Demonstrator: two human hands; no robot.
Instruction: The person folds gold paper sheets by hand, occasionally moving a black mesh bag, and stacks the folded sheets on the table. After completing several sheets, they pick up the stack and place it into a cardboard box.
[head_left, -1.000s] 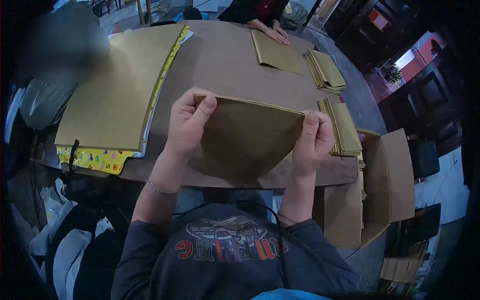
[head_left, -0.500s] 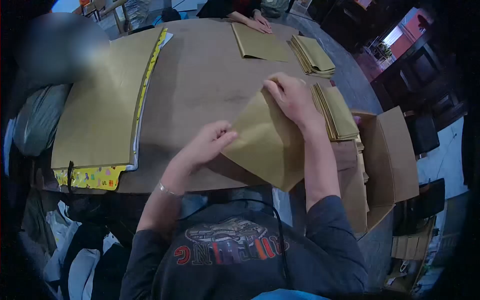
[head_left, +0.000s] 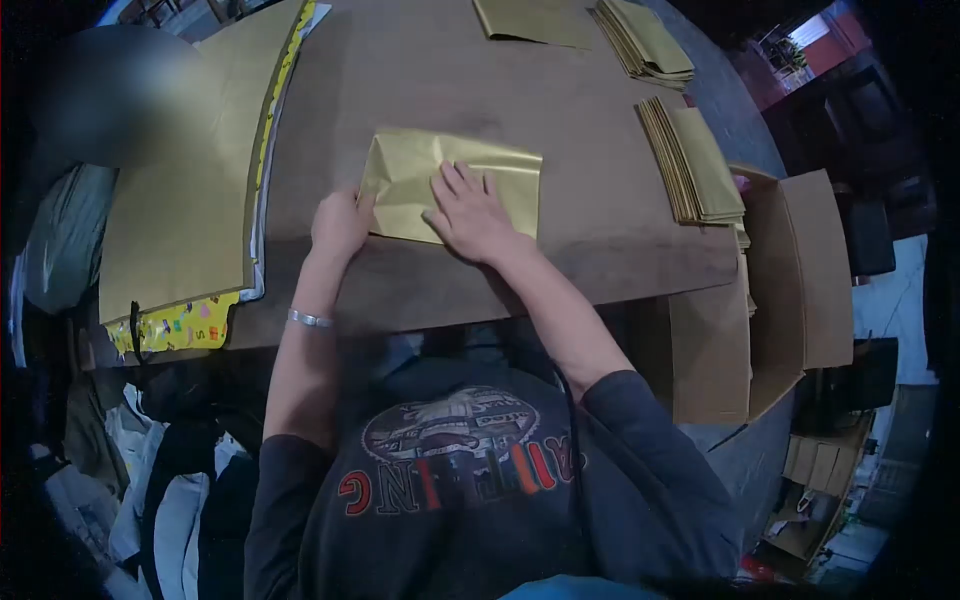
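Observation:
A folded sheet of gold paper (head_left: 510, 185) lies on the brown table in front of me, creased on its left part. My left hand (head_left: 342, 222) is closed at the sheet's left edge, its fingertips partly hidden. With fingers spread, my right hand (head_left: 470, 215) rests flat on the middle of the paper. To the right lies a stack of folded gold sheets (head_left: 705, 165), with a second folded stack (head_left: 645, 40) behind it.
A large pile of flat gold sheets (head_left: 190, 230) lies at the left, over yellow patterned wrapping (head_left: 195, 325). Another gold sheet (head_left: 530, 20) is at the table's far side. An open cardboard box (head_left: 710, 350) stands beyond the right edge. The table (head_left: 590, 260) curves toward me.
The gold paper went from being held up in both hands to lying flat on the table. My right hand moved left and opened onto it. The view has tilted down.

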